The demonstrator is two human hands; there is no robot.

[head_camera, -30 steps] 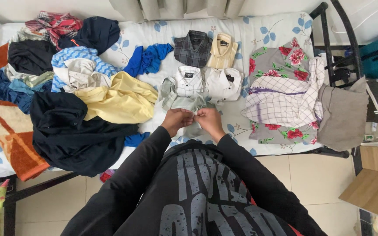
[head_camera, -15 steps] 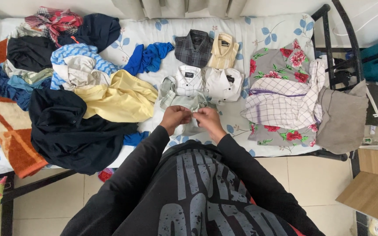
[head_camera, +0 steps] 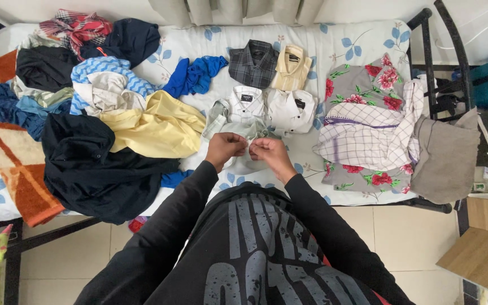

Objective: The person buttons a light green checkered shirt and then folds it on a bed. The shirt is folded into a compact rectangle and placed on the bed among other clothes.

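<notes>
- The left hand [head_camera: 225, 147] and the right hand [head_camera: 268, 151] meet knuckle to knuckle at the middle of the view, both closed in a pinch on the front edge of a pale grey-green cotton shirt [head_camera: 243, 133] that lies on the bed at its near edge.
- The fingertips pinch at one small spot, apparently the shirt's front placket, as if working a button; the button itself is too small to make out.
- The shirt lies flat with its collar end at 12 o'clock from the hands, so the front faces up and both hands can reach it.
- Just beyond it, at 12 o'clock, sit two folded white collared shirts [head_camera: 269, 105] side by side, and past them a folded dark grey checked shirt [head_camera: 253, 62] beside a folded cream shirt [head_camera: 291, 66], in tidy rows.
- At 3 o'clock a white cloth with a purple grid [head_camera: 368, 135] lies over a grey cloth with red flowers [head_camera: 362, 85], with a plain taupe cloth [head_camera: 444, 155] hanging at the bed's edge.
- At 9 o'clock a rumpled yellow shirt [head_camera: 153, 127] and a black garment [head_camera: 94, 169] crowd close, part of a loose heap reaching 10 o'clock.
- The white bedsheet with blue leaves [head_camera: 345, 42] shows between the piles.
</notes>
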